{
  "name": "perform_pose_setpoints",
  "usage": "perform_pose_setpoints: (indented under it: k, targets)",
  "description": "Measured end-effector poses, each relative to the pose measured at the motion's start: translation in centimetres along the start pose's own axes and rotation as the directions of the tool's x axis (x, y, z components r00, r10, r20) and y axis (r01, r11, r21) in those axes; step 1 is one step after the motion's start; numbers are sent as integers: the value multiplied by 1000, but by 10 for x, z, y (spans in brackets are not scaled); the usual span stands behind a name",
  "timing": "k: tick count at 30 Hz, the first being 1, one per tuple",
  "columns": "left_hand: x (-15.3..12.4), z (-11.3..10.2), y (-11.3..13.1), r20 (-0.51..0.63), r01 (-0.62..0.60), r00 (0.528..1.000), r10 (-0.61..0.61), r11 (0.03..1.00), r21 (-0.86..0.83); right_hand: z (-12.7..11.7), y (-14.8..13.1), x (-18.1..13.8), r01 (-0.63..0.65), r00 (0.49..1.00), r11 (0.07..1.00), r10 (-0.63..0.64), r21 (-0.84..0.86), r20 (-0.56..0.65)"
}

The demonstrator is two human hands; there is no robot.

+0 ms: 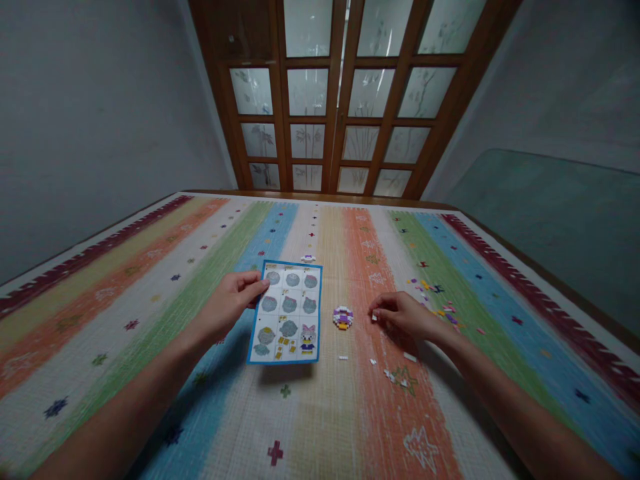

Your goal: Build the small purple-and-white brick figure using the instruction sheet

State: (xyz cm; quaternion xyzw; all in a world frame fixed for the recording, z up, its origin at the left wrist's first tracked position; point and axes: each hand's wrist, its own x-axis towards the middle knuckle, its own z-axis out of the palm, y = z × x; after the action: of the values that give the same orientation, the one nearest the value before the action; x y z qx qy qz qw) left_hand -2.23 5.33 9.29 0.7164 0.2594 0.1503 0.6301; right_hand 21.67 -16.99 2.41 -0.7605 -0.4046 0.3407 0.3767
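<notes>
Nearest me, a woven cotton-look cloth in soft coloured stripes (330, 427), dotted with stitched-looking stars and crosses, runs bare up to a few loose pieces: a flat white plastic strip (343, 358), a tiny white brick (373, 361) and a little white cluster (395, 379) lying across a green star outline. Above them, the left hand's grip (245, 291) pinches the left edge of a blue-bordered rectangular paper sheet (286, 313) printed with building diagrams; its lower edge is lifted, throwing a shadow on the weave. Just right of it sits a knobbly, round white, purple and orange brick assembly (343, 318), with narrow gaps to sheet and hand on either side. The right hand's grip (400, 313) has a small white brick (375, 317) between the fingertips. Beside that wrist, bright purple, yellow and pink bricks (449, 316) lie scattered, while the cloth spreads wide to the left. Past the sheet's top rests a small white-and-purple brick piece (308, 258); farther, the brown worktop edge (350, 201) meets tall wooden doors with frosted glass panes (307, 93).
</notes>
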Motion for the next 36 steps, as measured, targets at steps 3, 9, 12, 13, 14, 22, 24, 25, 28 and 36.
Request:
perform_pose_setpoints:
  k: [3,9,12,13,14,22,24,25,28,36]
  targets:
    - [-3,3,2,3,2,1000,-2,1000,-16,3,2,0,11,1000,998,-13,-68,-16]
    - [-8,12,9,11,-29,1000,28,1000,10,6,9,2,113,983,956,-148,-272,-111]
    - [-9,14,9,28,-42,999,42,999,21,6,7,-1,104,965,945,-172,-311,-198]
    - [-10,15,9,36,-45,998,44,999,23,8,4,-5,99,957,941,-179,-323,-230]
    - [-10,15,9,38,-50,998,49,998,25,11,0,-9,101,948,936,-193,-336,-252]
    - [-15,21,18,21,-136,991,135,990,36,75,-23,-49,321,946,865,-314,-386,82]
    - [-18,23,21,19,-153,988,152,987,47,86,-18,-48,321,946,855,-307,-408,102]
    - [-19,24,22,18,-160,987,159,985,57,89,-16,-47,320,946,853,-309,-412,96]
    - [-23,25,24,18,-182,983,181,979,86,92,-12,-43,338,937,849,-342,-406,64]
    - [-33,29,33,55,-230,973,226,967,107,91,-15,-46,387,917,856,-397,-343,45]
